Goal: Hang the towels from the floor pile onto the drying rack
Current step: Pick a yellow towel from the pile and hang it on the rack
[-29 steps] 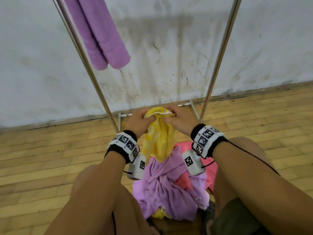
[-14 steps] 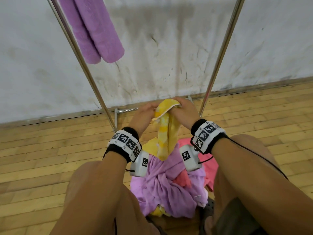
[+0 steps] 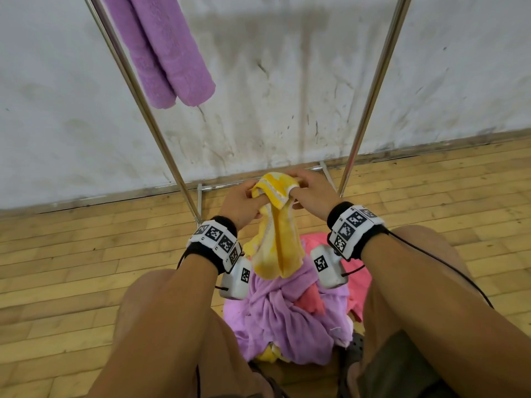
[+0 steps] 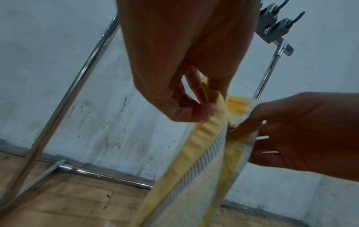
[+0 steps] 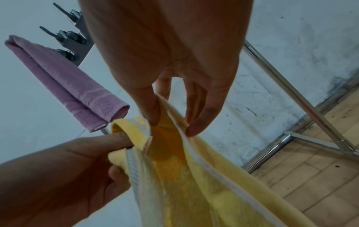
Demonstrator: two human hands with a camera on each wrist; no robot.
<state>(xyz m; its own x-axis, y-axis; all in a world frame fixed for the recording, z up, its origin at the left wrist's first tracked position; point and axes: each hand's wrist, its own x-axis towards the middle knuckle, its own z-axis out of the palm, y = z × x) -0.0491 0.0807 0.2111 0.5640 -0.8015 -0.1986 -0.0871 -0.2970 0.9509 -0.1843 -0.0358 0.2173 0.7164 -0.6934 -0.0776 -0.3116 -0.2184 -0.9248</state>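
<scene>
A yellow towel (image 3: pixel 277 237) hangs bunched between both hands above the floor pile (image 3: pixel 287 317) of purple, pink and yellow towels. My left hand (image 3: pixel 244 201) pinches its top edge on the left, seen close in the left wrist view (image 4: pixel 202 106). My right hand (image 3: pixel 309 191) pinches the edge on the right, thumb and fingers gripping the hem (image 5: pixel 170 122). The yellow towel (image 5: pixel 194 176) drapes down from the grip. The metal drying rack (image 3: pixel 143 99) stands in front, with a purple towel (image 3: pixel 163 50) hanging from it at upper left.
The rack's right leg (image 3: pixel 370 96) slants up against a stained white wall. Its base bars (image 3: pixel 230 185) lie on the wooden floor just beyond my hands. My bare knees flank the pile on both sides.
Both hands have lifted the yellow towel slightly higher off the pile and shifted their grips along its top edge. The towel's lower end now hangs free above the purple towel.
</scene>
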